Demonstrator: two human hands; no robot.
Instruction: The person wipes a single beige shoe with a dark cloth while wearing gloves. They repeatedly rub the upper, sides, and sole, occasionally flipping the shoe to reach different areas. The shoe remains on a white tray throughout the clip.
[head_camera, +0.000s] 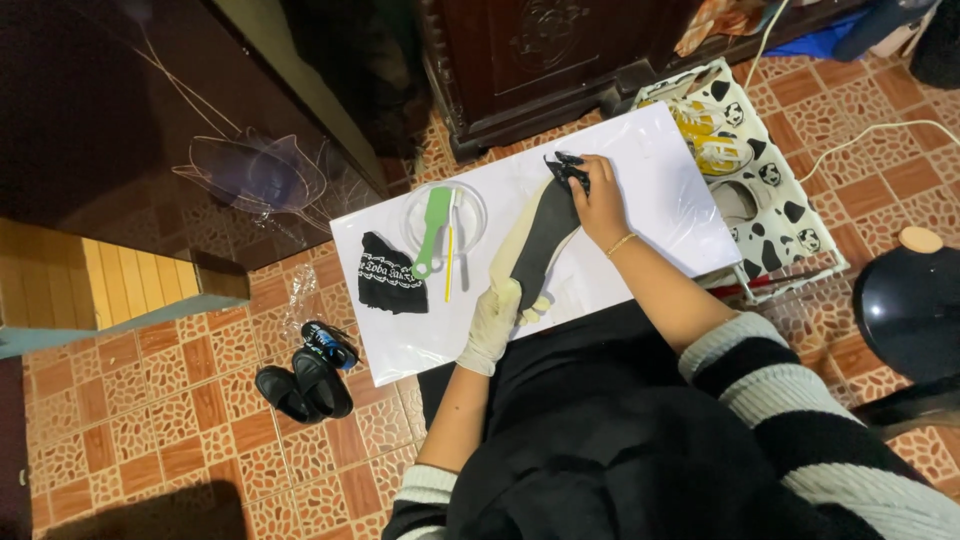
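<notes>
While gloved: L hand (497, 318), flat black insole (546, 238).

A small blue and black packet (328, 341) with pale print lay on the tiled floor (150, 420), just off the left edge of the white surface (660, 190). A crumpled clear plastic wrapper (300, 290) lay just beyond it.
</notes>
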